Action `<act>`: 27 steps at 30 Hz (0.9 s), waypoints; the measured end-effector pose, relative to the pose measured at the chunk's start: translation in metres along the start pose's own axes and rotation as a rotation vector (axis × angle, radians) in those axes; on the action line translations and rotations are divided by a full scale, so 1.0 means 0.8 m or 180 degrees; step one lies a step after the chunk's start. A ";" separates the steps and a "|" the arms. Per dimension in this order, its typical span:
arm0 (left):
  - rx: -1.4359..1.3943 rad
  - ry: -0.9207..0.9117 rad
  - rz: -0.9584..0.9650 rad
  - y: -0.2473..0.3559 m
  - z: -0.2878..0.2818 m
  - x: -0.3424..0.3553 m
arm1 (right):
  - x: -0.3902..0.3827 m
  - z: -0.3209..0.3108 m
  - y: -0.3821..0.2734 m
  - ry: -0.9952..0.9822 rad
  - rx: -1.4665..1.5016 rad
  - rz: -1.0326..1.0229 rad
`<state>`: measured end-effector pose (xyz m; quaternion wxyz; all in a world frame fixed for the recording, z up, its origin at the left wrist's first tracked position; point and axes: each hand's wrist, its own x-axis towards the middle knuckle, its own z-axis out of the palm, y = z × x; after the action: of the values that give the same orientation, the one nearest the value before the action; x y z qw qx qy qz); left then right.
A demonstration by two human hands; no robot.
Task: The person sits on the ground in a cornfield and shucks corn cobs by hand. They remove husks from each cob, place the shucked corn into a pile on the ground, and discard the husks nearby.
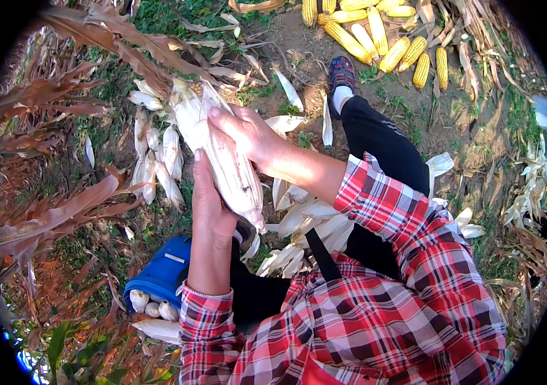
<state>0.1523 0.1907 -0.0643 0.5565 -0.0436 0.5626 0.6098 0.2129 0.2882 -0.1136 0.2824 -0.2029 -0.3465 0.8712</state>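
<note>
A corn ear wrapped in pale dry husk is held up in front of me. My right hand grips its upper part from the right side, fingers curled over the husk. The flat palm of my left hand presses against the lower left of the ear. Several peeled-back husk leaves hang to the left of the ear. Both forearms wear red plaid sleeves.
A pile of husked yellow cobs lies on the soil at the top. Loose white husks litter the ground by my dark trouser leg. A blue shoe is at lower left. Dry brown corn stalks stand to the left.
</note>
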 end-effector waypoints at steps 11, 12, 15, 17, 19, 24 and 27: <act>-0.0649 -0.0516 -0.0373 -0.017 -0.014 0.025 | 0.001 0.008 -0.020 0.0833 -0.1870 -0.0532; -0.0619 -0.0518 -0.0323 -0.017 -0.012 0.025 | 0.000 0.006 -0.019 0.0741 -0.1709 -0.0601; -0.0774 -0.0588 -0.0332 -0.007 -0.002 0.025 | -0.003 0.012 -0.025 0.0849 -0.0856 -0.0654; -0.0787 -0.0601 -0.0379 -0.006 -0.009 0.030 | -0.008 0.021 -0.035 0.0644 -0.0538 -0.0516; -0.0849 -0.0559 -0.0450 0.000 -0.017 0.035 | -0.004 0.022 -0.043 0.0597 -0.0492 -0.0416; -0.1027 -0.0337 0.0002 0.021 -0.027 0.043 | -0.015 0.028 -0.069 0.0441 -0.0697 -0.0343; -0.1085 0.0170 0.0352 0.045 -0.055 0.049 | -0.035 0.033 -0.085 0.0025 -0.1378 -0.0337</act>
<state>0.0863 0.1921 -0.0838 0.4915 -0.1224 0.4672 0.7247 0.2435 0.2989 -0.0424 0.2789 -0.2438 -0.5345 0.7596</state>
